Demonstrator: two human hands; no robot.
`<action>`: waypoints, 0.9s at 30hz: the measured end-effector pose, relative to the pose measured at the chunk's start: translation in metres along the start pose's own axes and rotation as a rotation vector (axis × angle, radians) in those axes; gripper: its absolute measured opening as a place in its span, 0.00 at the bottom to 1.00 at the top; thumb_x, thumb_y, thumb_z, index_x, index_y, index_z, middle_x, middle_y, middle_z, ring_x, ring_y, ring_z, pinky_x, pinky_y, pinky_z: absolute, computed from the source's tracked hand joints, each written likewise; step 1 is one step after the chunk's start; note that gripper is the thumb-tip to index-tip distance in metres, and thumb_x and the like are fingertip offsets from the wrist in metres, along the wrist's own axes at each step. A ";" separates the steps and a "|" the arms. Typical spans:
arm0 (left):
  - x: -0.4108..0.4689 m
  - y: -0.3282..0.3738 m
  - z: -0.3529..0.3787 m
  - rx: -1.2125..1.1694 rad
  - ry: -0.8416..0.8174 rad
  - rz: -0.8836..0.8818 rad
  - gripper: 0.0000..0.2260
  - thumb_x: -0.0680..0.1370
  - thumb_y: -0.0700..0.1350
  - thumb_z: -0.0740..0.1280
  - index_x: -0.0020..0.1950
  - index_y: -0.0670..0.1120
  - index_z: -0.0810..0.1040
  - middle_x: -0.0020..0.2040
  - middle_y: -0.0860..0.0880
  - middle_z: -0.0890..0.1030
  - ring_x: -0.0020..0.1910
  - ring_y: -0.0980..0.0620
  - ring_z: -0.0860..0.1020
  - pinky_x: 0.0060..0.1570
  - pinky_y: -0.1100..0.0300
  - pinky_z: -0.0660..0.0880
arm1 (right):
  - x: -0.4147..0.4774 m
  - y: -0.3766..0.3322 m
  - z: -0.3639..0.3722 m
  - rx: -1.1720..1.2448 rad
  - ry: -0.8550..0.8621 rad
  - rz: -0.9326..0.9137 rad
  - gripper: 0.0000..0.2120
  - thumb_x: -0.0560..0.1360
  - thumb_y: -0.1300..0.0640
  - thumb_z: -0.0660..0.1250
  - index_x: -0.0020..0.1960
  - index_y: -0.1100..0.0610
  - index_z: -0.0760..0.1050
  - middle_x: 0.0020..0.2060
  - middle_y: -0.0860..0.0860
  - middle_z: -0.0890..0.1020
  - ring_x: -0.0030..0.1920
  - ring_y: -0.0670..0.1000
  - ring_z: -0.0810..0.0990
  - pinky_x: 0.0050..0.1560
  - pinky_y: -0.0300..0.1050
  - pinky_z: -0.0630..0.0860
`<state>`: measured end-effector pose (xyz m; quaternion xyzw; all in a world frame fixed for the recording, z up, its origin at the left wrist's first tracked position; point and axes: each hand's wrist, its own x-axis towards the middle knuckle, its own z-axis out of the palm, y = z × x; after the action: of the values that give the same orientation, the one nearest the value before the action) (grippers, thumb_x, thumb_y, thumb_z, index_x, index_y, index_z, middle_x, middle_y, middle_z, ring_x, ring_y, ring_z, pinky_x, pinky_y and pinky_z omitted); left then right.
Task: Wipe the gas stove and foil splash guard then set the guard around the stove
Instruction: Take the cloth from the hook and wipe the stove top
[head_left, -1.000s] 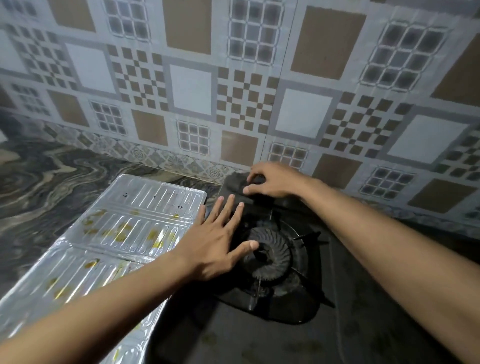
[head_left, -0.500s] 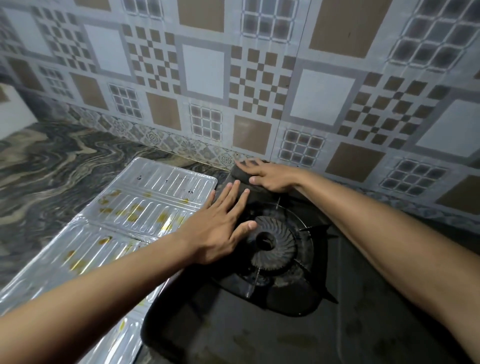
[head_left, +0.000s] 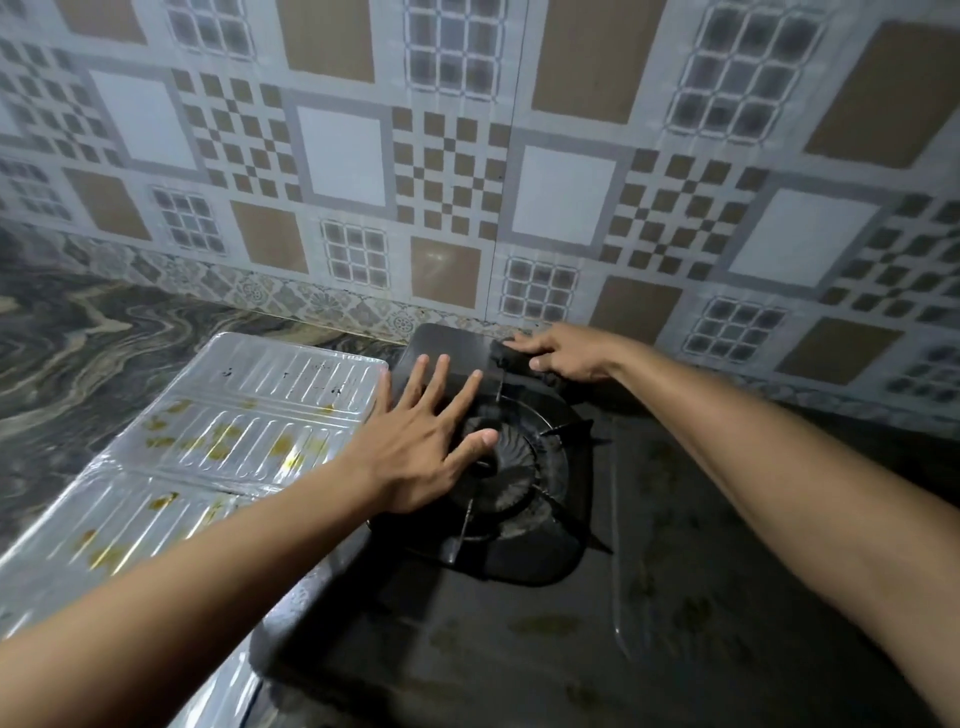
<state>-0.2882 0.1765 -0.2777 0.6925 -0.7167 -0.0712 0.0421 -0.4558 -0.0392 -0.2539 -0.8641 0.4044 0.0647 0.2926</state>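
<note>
Black gas stove (head_left: 467, 649) sits on the marbled grey-and-beige stone worktop (head_left: 78, 364), its back edge against the patterned tiled wall (head_left: 519, 156). Greasy yellowish spots show on its dark top.

Left hand (head_left: 431, 441): palm down, fingers spread and straight, flat on the stove's back-left area. It holds nothing, and the thumb tip lies at the rim of the round ribbed black burner (head_left: 514, 473).

Right hand (head_left: 566, 353): at the stove's back edge near the wall, fingers bent over a small dark cloth (head_left: 506, 358) and pressing it to the stove surface. The cloth is mostly hidden under the hand.

The two hands are apart, left nearer the burner and right behind it.

Silver ribbed foil splash guard (head_left: 249, 415): lying flat and unfolded on the worktop just beside the stove's left side, not standing around it. Yellow stains are scattered over its panels, and the near part is crossed by the left forearm.
</note>
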 end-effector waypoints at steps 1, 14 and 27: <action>0.001 0.002 0.001 0.003 -0.003 -0.002 0.35 0.76 0.71 0.39 0.79 0.58 0.37 0.80 0.45 0.36 0.77 0.43 0.32 0.74 0.37 0.35 | -0.005 0.003 0.002 -0.009 0.013 0.013 0.25 0.82 0.65 0.60 0.77 0.52 0.63 0.78 0.50 0.61 0.78 0.52 0.58 0.70 0.38 0.51; 0.032 0.028 -0.005 -0.008 0.018 0.106 0.38 0.74 0.71 0.36 0.80 0.55 0.37 0.80 0.49 0.36 0.78 0.44 0.33 0.72 0.33 0.34 | -0.053 0.013 0.029 0.012 0.208 0.301 0.24 0.84 0.57 0.51 0.79 0.43 0.54 0.81 0.53 0.51 0.79 0.62 0.47 0.77 0.60 0.48; 0.056 0.054 0.011 0.052 -0.072 0.093 0.42 0.73 0.73 0.38 0.81 0.49 0.40 0.80 0.44 0.36 0.77 0.43 0.30 0.70 0.29 0.34 | -0.105 0.051 0.038 0.064 0.332 0.591 0.26 0.85 0.45 0.44 0.81 0.50 0.45 0.81 0.53 0.44 0.80 0.55 0.39 0.76 0.60 0.36</action>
<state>-0.3454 0.1226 -0.2822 0.6563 -0.7508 -0.0752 0.0016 -0.5586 0.0257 -0.2721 -0.6986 0.6813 -0.0073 0.2182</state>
